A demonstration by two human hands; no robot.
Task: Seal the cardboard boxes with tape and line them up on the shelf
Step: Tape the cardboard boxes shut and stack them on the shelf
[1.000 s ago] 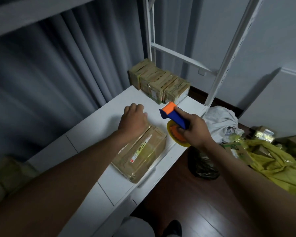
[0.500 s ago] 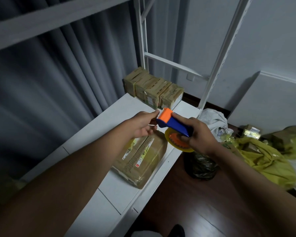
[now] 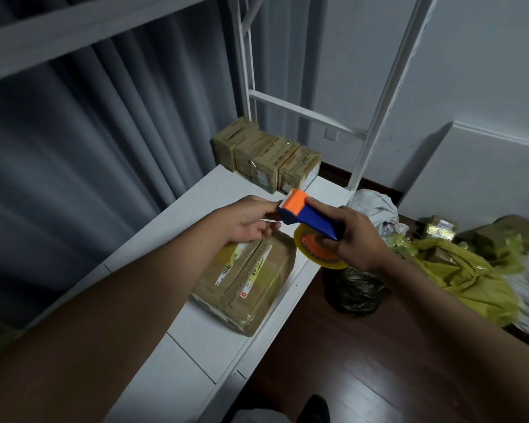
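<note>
**Tape end being freed, one box waiting**

Already four boxes (image 3: 268,155) stand in a tight row at the far end of the shelf (image 3: 196,340), touching one another and glossy with tape — that part of the job looks finished. One cardboard box (image 3: 248,285) lies flat on the shelf close to its front edge, apart from the row, directly below the hands. It shows tape over some faces and a label strip along its top; whether its seam is fully closed cannot be told from here. More parcels lie among the yellow bags (image 3: 458,273) on the floor to the right, so several rounds probably remain: tape this box, slide it to the row, fetch the next.

The right hand (image 3: 359,239) grips the blue-and-orange tape dispenser (image 3: 307,213), fingers curled round its handle and the yellow roll beneath. The left hand (image 3: 251,221) meets the orange cutter end with thumb and fingertips drawn together, apparently pinching the loose tape end — the tape itself is too thin to make out.

The dispenser's long axis runs from lower right to upper left, cutter end pointing up-left toward the left hand. The waiting box lies with its long axis on a diagonal, from near left to far right, roughly toward the row's end.
</note>
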